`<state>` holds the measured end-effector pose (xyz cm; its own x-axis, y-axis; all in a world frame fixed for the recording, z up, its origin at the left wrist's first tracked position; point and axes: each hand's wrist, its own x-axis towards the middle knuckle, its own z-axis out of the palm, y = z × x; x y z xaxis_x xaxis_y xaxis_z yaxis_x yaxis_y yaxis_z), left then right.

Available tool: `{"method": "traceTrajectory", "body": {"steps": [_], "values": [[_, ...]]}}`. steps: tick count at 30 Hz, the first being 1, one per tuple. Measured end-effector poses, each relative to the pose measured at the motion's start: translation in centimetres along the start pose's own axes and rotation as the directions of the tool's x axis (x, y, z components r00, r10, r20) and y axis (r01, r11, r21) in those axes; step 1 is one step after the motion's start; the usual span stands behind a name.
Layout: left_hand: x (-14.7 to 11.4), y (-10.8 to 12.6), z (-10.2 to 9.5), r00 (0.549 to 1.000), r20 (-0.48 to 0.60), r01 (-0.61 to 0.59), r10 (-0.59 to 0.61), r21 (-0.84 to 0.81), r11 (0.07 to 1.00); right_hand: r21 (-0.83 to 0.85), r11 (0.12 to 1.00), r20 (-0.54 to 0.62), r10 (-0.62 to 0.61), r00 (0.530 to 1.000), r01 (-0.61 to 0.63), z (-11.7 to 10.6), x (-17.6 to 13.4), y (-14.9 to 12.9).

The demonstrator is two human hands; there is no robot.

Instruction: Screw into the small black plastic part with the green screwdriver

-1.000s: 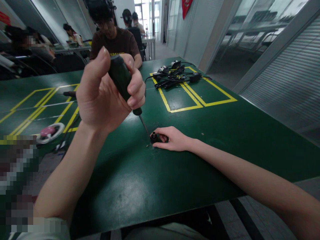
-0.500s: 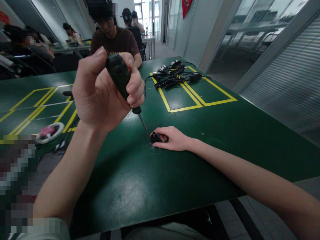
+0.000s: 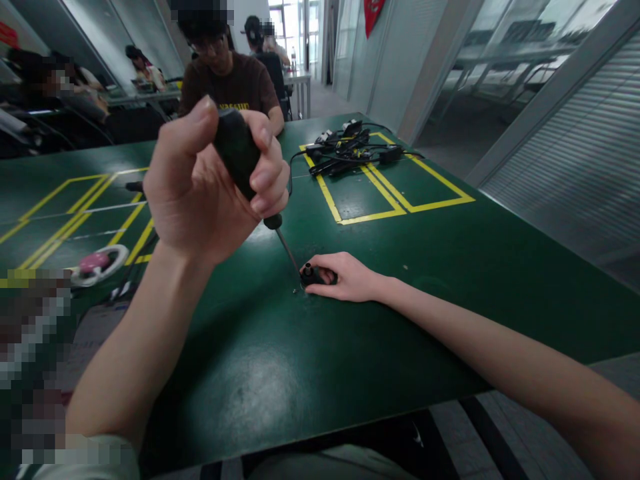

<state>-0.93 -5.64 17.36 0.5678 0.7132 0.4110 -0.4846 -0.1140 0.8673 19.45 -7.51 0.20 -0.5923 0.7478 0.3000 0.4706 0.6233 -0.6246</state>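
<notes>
My left hand [image 3: 210, 173] is raised and closed around the dark handle of a screwdriver [image 3: 239, 155]. Its thin metal shaft slants down to the right, and the tip meets a small black part [image 3: 313, 275] on the table. That part has a short metal-rimmed tube standing up from it. My right hand [image 3: 345, 277] rests on the tabletop, thumb and fingers pinching the black part from the side; much of it is hidden by the fingers. A tiny metal piece, perhaps a screw [image 3: 295, 291], lies just left of the part.
The green table [image 3: 400, 333] carries yellow tape outlines. A heap of black cables and adapters [image 3: 350, 150] lies at the far right. To the left is a white ring with a pink centre [image 3: 97, 263]. A person in a brown shirt [image 3: 250, 87] sits across the table.
My left hand and the screwdriver handle have turned very slightly. The black part and my right hand stay in place.
</notes>
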Motion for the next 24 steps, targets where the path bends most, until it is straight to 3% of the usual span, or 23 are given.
{"method": "traceTrajectory", "body": {"steps": [8,18,24], "values": [[-0.04,0.13,0.72,0.994,-0.097,0.046,-0.044,0.011,0.999,0.000,1.000,0.003,-0.007,1.000,0.007,0.02,-0.01,-0.11],[0.08,-0.08,0.37,0.996,-0.080,0.027,-0.030,-0.035,0.999,-0.017,1.000,0.006,-0.002,1.000,0.002,0.00,0.04,-0.08],[0.12,-0.27,0.63,0.992,-0.125,0.015,-0.020,-0.043,0.999,-0.001,1.000,0.010,-0.002,1.000,0.002,0.03,-0.03,0.00]]}}
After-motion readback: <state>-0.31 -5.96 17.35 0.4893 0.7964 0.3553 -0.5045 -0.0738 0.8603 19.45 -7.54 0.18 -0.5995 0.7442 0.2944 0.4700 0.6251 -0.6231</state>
